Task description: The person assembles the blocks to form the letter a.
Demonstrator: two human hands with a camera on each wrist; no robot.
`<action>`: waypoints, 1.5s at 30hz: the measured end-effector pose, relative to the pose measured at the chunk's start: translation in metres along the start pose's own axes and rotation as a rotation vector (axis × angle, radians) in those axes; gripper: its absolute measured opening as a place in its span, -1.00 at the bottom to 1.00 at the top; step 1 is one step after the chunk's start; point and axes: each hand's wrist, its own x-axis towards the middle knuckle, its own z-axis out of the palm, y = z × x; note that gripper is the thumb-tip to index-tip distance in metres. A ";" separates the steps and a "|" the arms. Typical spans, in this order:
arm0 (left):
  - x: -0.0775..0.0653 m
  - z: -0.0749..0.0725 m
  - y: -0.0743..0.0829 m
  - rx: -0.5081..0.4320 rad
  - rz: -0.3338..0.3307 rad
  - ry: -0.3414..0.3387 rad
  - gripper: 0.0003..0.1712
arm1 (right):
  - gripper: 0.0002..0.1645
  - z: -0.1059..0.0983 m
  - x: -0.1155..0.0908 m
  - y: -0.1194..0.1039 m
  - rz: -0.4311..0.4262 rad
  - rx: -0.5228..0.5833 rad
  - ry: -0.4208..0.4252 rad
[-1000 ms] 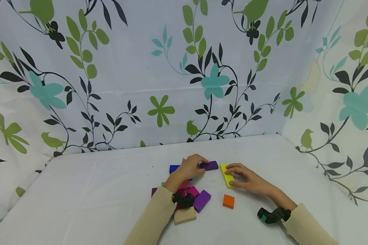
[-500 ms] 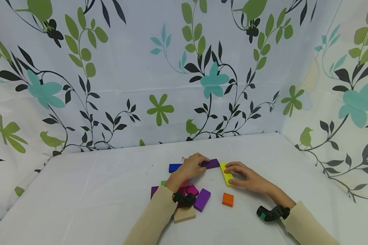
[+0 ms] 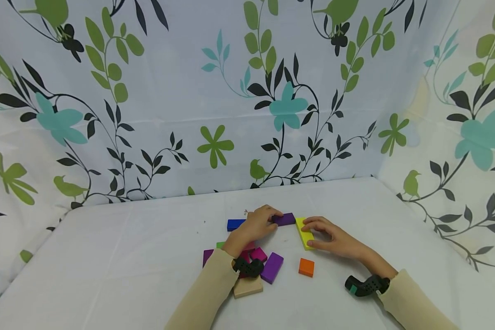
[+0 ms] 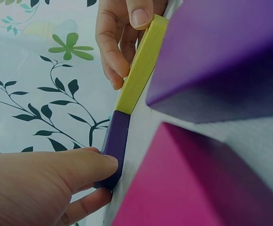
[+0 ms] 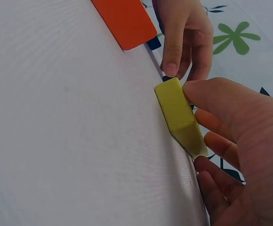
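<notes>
Pinching one end of a dark purple block (image 3: 286, 219) between thumb and fingers, the left hand (image 3: 257, 224) leaves its other end projecting towards the right hand (image 3: 334, 237) — there it touches a yellow block (image 3: 305, 236). The right thumb and curled fingers hold that one, probably to steady the meeting ends; some fingertip contact is hidden. Nearer the person, an orange block (image 3: 306, 267) lies apart, with a loose pile of blocks (image 3: 258, 255) by the left wrist.

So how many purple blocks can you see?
3 in view: a dark block in the left hand, a brighter block left of the orange block, and a plum block partly behind the left sleeve. More may be hidden there.
</notes>
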 end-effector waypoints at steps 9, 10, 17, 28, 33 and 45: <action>0.002 -0.002 0.004 0.008 -0.003 -0.018 -0.54 | -0.62 -0.004 -0.001 0.000 0.008 -0.002 0.015; 0.002 -0.002 0.004 0.001 -0.008 -0.018 -0.54 | -0.62 -0.004 -0.001 0.001 0.009 -0.001 0.016; -0.005 -0.005 0.000 -0.039 -0.032 -0.029 -0.50 | -0.61 0.000 0.001 0.004 0.023 -0.007 -0.005; -0.019 -0.023 -0.005 -0.008 0.005 -0.041 -0.55 | -0.61 0.000 0.000 0.004 0.026 -0.021 -0.002; -0.026 -0.028 -0.011 -0.004 0.036 -0.047 -0.58 | -0.62 0.001 0.000 0.005 0.017 -0.023 0.001; -0.046 -0.043 -0.026 -0.042 0.016 -0.046 -0.60 | -0.62 0.002 -0.001 0.005 -0.008 -0.017 0.018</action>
